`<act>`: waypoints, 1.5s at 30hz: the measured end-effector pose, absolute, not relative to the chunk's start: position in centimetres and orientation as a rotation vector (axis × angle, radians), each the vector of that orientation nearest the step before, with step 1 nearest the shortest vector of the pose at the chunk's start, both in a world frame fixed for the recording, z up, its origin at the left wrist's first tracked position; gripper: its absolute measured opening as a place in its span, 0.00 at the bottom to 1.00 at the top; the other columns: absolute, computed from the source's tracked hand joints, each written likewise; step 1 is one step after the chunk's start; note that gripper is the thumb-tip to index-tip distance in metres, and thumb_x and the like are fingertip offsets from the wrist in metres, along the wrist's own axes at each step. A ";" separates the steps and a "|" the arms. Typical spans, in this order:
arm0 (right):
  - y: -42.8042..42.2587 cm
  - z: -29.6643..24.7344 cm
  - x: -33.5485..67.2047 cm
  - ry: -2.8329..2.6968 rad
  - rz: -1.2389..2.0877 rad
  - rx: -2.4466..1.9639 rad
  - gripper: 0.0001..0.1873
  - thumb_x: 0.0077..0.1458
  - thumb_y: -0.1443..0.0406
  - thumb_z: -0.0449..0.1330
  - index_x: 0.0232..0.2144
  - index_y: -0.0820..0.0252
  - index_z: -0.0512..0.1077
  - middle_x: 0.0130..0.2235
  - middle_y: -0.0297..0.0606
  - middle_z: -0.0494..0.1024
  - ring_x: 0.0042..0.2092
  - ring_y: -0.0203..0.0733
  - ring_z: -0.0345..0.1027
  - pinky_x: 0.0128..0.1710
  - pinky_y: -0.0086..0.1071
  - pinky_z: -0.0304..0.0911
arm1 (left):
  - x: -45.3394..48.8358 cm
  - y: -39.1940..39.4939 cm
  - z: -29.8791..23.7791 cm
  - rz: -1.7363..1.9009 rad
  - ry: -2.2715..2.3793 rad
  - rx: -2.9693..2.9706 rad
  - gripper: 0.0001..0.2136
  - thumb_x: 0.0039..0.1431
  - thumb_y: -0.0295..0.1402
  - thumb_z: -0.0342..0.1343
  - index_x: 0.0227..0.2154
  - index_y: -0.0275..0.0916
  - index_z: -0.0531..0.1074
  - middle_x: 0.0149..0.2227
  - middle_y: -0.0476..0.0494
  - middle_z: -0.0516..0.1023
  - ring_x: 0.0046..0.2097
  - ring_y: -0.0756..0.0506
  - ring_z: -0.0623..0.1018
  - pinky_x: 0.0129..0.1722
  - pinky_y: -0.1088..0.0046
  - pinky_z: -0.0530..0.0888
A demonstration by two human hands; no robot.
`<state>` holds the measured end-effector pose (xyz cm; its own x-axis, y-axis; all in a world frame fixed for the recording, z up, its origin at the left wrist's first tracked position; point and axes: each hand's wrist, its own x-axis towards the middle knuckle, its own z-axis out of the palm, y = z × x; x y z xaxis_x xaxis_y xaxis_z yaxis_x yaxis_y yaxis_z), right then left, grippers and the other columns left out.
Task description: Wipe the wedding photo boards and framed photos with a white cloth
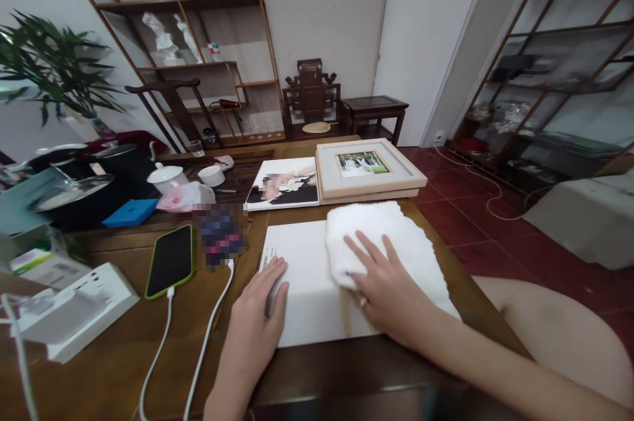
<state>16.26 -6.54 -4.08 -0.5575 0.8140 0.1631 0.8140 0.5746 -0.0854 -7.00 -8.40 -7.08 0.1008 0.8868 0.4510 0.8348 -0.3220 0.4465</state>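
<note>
A flat white board (pixel 304 275) lies on the wooden table (pixel 123 355) right in front of me. A folded white cloth (pixel 381 236) rests over its right half. My right hand (pixel 384 285) lies flat on the cloth, fingers stretched out and spread. My left hand (pixel 260 312) rests on the board's left edge, fingers together and laid flat, holding nothing. Behind the board lie a frameless photo print (pixel 284 186) and a light wooden picture frame (pixel 369 170) stacked on another frame.
A phone in a green case (pixel 170 260) lies left of the board with a white cable (pixel 158 348) plugged in; a second cable runs beside it. A white box (pixel 74 308), blue box (pixel 131 211), teapot (pixel 166 176) and pots sit further left. Shelves and chairs stand behind.
</note>
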 end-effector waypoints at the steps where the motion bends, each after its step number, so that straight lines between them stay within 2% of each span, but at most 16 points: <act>1: -7.7 -4.3 16.1 -2.636 -0.002 -1.324 0.11 0.52 0.65 0.59 0.38 0.59 0.77 0.63 0.53 0.55 0.64 0.66 0.41 0.57 0.67 0.40 | -7.0 -8.4 -7.1 1.023 1.783 2.268 0.16 0.61 0.36 0.48 0.48 0.35 0.72 0.52 0.37 0.75 0.55 0.39 0.73 0.54 0.55 0.70; 4: -11.0 -5.3 15.9 -2.671 -0.104 -1.135 0.11 0.49 0.61 0.62 0.36 0.57 0.78 0.62 0.51 0.58 0.62 0.70 0.47 0.53 0.68 0.49 | -7.0 -8.4 -7.2 1.008 1.786 2.263 0.17 0.62 0.36 0.48 0.49 0.36 0.72 0.53 0.38 0.74 0.55 0.40 0.73 0.55 0.55 0.70; 6: -12.3 -5.8 15.8 -2.684 -0.249 -1.006 0.17 0.52 0.61 0.60 0.44 0.59 0.76 0.61 0.49 0.61 0.60 0.67 0.53 0.52 0.62 0.57 | -7.0 -8.4 -7.1 1.015 1.790 2.261 0.17 0.61 0.37 0.48 0.49 0.36 0.72 0.52 0.38 0.74 0.55 0.40 0.73 0.54 0.55 0.70; 8: -12.7 -5.9 15.8 -2.698 -0.288 -0.913 0.19 0.54 0.61 0.57 0.48 0.58 0.73 0.60 0.45 0.64 0.60 0.61 0.55 0.51 0.57 0.60 | -6.9 -8.4 -7.0 1.016 1.796 2.257 0.17 0.61 0.37 0.48 0.49 0.36 0.72 0.52 0.38 0.75 0.54 0.39 0.73 0.54 0.55 0.70; 12: -10.8 -4.2 16.0 -2.750 0.104 -0.917 0.11 0.52 0.58 0.60 0.37 0.52 0.77 0.63 0.43 0.59 0.64 0.61 0.46 0.58 0.62 0.46 | -6.9 -8.4 -7.0 1.003 1.799 2.249 0.17 0.61 0.37 0.48 0.49 0.36 0.72 0.52 0.38 0.75 0.55 0.39 0.73 0.54 0.56 0.70; 15: -7.8 -2.9 16.2 -2.733 0.277 -1.025 0.13 0.50 0.64 0.60 0.39 0.57 0.76 0.63 0.45 0.57 0.65 0.57 0.41 0.61 0.58 0.38 | -6.9 -8.4 -7.0 1.018 1.787 2.252 0.17 0.61 0.37 0.48 0.48 0.36 0.72 0.52 0.38 0.75 0.55 0.39 0.73 0.54 0.56 0.70; 18: -4.5 -2.6 16.0 -2.691 0.284 -1.110 0.14 0.51 0.68 0.57 0.41 0.60 0.75 0.63 0.45 0.59 0.65 0.54 0.41 0.62 0.55 0.37 | -6.9 -8.4 -7.0 1.034 1.781 2.253 0.16 0.61 0.36 0.49 0.48 0.36 0.73 0.52 0.38 0.75 0.55 0.39 0.73 0.54 0.58 0.70; 23: -1.2 -2.9 14.8 -2.642 0.209 -1.217 0.16 0.59 0.64 0.51 0.45 0.63 0.73 0.61 0.48 0.62 0.65 0.55 0.44 0.62 0.55 0.39 | -6.9 -8.4 -7.0 1.036 1.781 2.254 0.16 0.61 0.35 0.49 0.48 0.35 0.73 0.52 0.37 0.75 0.55 0.40 0.73 0.55 0.58 0.70; 27: -2.8 -2.8 13.8 -2.680 0.146 -1.278 0.17 0.57 0.67 0.52 0.46 0.65 0.73 0.63 0.51 0.58 0.65 0.60 0.40 0.61 0.58 0.36 | -6.9 -8.3 -7.0 1.038 1.780 2.240 0.16 0.61 0.35 0.49 0.48 0.36 0.73 0.52 0.37 0.75 0.54 0.39 0.73 0.55 0.58 0.70; 30: -6.3 -3.0 13.3 -2.738 0.144 -1.199 0.15 0.55 0.65 0.55 0.43 0.62 0.76 0.63 0.52 0.57 0.65 0.63 0.40 0.60 0.62 0.36 | -6.9 -8.3 -7.0 1.035 1.779 2.234 0.16 0.61 0.36 0.48 0.48 0.36 0.73 0.52 0.37 0.75 0.54 0.39 0.73 0.54 0.57 0.70; 33: -10.1 -3.8 13.2 -2.784 0.093 -1.033 0.13 0.55 0.60 0.57 0.38 0.57 0.78 0.62 0.49 0.59 0.62 0.67 0.47 0.57 0.65 0.44 | -6.9 -8.4 -6.9 1.023 1.782 2.236 0.17 0.62 0.36 0.48 0.48 0.36 0.73 0.52 0.37 0.75 0.55 0.39 0.73 0.55 0.56 0.70; 35: -11.8 -4.1 13.4 -2.806 0.008 -0.931 0.14 0.55 0.60 0.57 0.41 0.58 0.77 0.60 0.47 0.64 0.60 0.65 0.54 0.54 0.61 0.55 | -6.9 -8.4 -6.9 1.007 1.785 2.236 0.17 0.62 0.37 0.47 0.48 0.35 0.72 0.52 0.37 0.74 0.55 0.39 0.73 0.55 0.56 0.69; 37: -12.5 -3.9 13.9 -2.825 0.006 -0.878 0.17 0.55 0.62 0.57 0.46 0.58 0.75 0.58 0.44 0.67 0.59 0.61 0.57 0.53 0.56 0.59 | -6.9 -8.5 -6.8 0.995 1.787 2.233 0.17 0.62 0.37 0.47 0.49 0.35 0.72 0.53 0.37 0.74 0.55 0.39 0.73 0.55 0.56 0.69; 39: -11.9 -3.3 14.4 -2.841 0.146 -0.872 0.15 0.54 0.61 0.58 0.44 0.55 0.76 0.60 0.41 0.65 0.61 0.58 0.54 0.56 0.54 0.55 | -6.9 -8.4 -6.8 0.991 1.785 2.230 0.17 0.62 0.37 0.47 0.48 0.35 0.72 0.53 0.37 0.74 0.55 0.39 0.73 0.55 0.56 0.69; 41: -10.2 -2.5 14.8 -2.819 0.292 -0.929 0.13 0.52 0.60 0.59 0.40 0.53 0.77 0.62 0.40 0.61 0.63 0.55 0.49 0.61 0.54 0.46 | -6.9 -8.4 -6.9 1.001 1.784 2.229 0.17 0.62 0.36 0.48 0.48 0.35 0.72 0.52 0.37 0.74 0.55 0.39 0.73 0.55 0.56 0.69; 45: -5.2 -2.0 14.6 -2.719 0.282 -1.094 0.16 0.54 0.64 0.56 0.45 0.58 0.74 0.63 0.42 0.59 0.65 0.51 0.43 0.63 0.50 0.37 | -6.9 -8.4 -6.9 1.020 1.781 2.229 0.17 0.62 0.36 0.48 0.48 0.35 0.72 0.52 0.37 0.75 0.55 0.40 0.73 0.55 0.57 0.70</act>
